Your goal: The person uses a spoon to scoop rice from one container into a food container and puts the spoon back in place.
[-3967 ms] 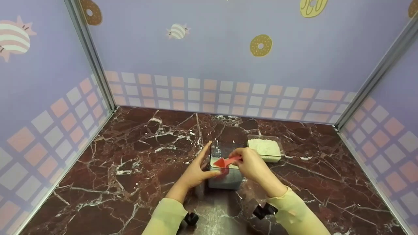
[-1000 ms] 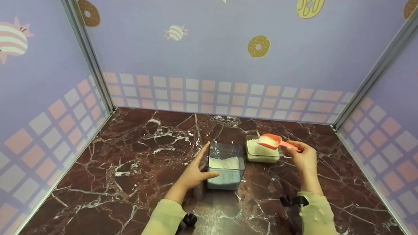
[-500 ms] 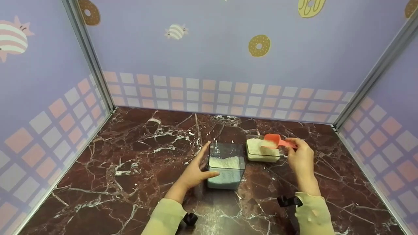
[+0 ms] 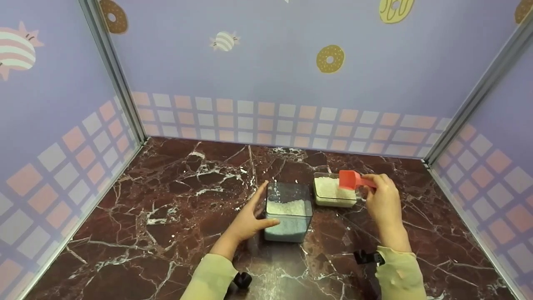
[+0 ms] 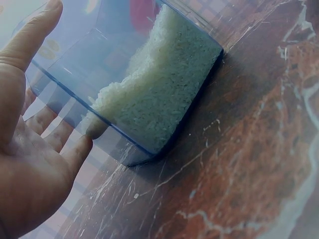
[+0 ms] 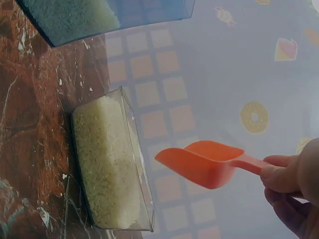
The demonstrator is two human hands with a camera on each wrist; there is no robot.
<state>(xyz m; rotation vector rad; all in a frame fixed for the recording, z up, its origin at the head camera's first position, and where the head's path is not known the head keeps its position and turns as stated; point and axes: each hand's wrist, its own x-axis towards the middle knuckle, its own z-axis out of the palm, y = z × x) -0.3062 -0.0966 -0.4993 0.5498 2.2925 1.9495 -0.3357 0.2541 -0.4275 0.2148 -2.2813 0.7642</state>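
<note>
My right hand (image 4: 384, 198) pinches the handle of an orange-red plastic scoop (image 4: 349, 180). The scoop's bowl is tipped downward over a small clear tub (image 4: 335, 204) of white rice. In the right wrist view the scoop (image 6: 209, 164) hangs above the tub's rice (image 6: 107, 164), and no rice shows in its bowl. A taller bluish see-through square container (image 4: 287, 231), partly filled with rice, stands to the left. My left hand (image 4: 245, 221) rests against that container with fingers straight along its left side and thumb across the front. In the left wrist view, rice (image 5: 154, 94) slopes inside it.
A dark red marbled tabletop (image 4: 187, 233) carries scattered white grains, mostly left of the large container. Purple panels with a tiled pattern (image 4: 266, 121) enclose the back and both sides, joined by metal corner posts (image 4: 112, 71).
Four seconds ago the scoop was over the large container. It then moved right over the tub carrying rice, which has poured off as the scoop tipped. My left hand has stayed in place.
</note>
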